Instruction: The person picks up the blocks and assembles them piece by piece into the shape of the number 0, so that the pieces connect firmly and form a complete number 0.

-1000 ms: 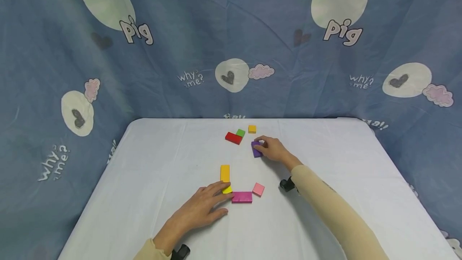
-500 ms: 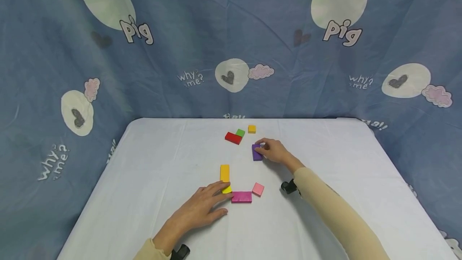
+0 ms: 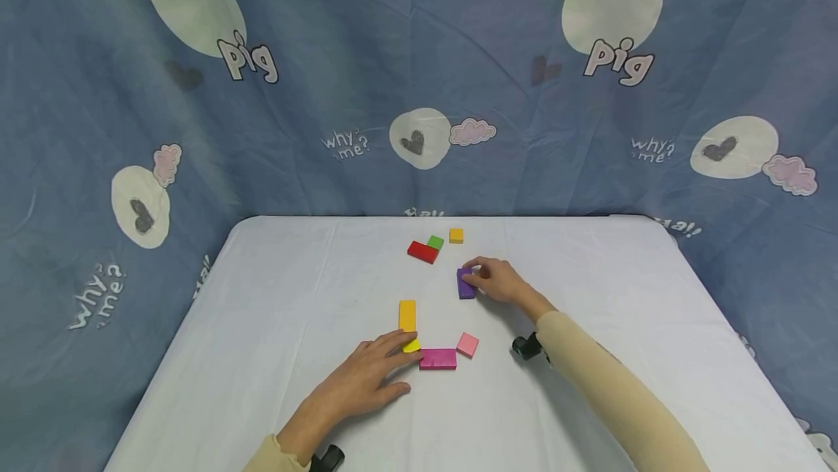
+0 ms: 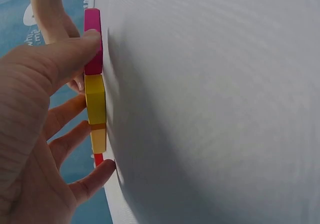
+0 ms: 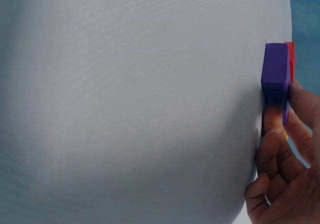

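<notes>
The right hand [image 3: 499, 281] pinches a purple block [image 3: 465, 284] between thumb and fingers [image 5: 272, 121], the other fingers curled behind. The block is a short, thick slab with square edges and a smooth matt face; it lies on the surface [image 3: 589, 297] at the fingertips, its far end free. In the right wrist view a sliver of red shows just behind it, too thin to make out.

The left hand [image 3: 363, 381] lies flat and relaxed, fingers straight. Its fingertips rest on a small yellow block [image 3: 412, 345], which they half cover in the head view, so its shape is hard to tell there. In the left wrist view the thumb [image 4: 75, 51] touches the end of a magenta block [image 3: 438, 358], a long flat bar lying just beside the yellow block. Beyond the fingertips an orange bar [image 3: 407, 315] stands end-on to the yellow block, touching it or nearly so. A pink square [image 3: 468, 345] sits tilted at the magenta block's far end.

Past the right hand's fingers lie a red block [image 3: 422, 252] and a green block [image 3: 435, 242], corner to corner, with a small orange cube [image 3: 456, 236] near them.

The surface is covered in white cloth with faint creases. Behind it hangs a blue printed sheet [image 3: 327, 57]. Both sleeves [image 3: 609, 385] are cut off at the bottom edge.
</notes>
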`<action>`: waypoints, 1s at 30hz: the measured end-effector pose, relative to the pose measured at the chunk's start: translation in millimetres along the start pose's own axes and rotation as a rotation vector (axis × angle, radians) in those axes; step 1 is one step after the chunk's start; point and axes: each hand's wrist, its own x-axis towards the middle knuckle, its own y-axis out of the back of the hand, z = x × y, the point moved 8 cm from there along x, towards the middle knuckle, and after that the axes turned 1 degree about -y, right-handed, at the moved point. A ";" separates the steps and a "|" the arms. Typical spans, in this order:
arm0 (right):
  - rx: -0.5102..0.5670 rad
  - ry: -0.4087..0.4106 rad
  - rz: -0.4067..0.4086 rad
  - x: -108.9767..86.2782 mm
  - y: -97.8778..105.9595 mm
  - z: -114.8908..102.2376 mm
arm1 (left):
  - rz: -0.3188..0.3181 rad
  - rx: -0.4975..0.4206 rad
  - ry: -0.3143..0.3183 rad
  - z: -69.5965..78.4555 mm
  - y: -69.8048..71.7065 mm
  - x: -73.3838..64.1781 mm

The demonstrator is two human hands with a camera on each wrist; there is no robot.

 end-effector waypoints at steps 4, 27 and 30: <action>0.008 -0.001 -0.001 -2.3 -1.5 0.7 | -0.012 0.003 0.003 -0.5 -1.4 0.6; 0.019 0.019 -0.024 -18.4 -7.3 -1.0 | 0.009 0.037 -0.009 -0.7 -1.7 2.6; 0.030 0.029 -0.027 -21.2 -8.2 -2.2 | 0.007 0.037 -0.005 -1.1 -1.8 2.3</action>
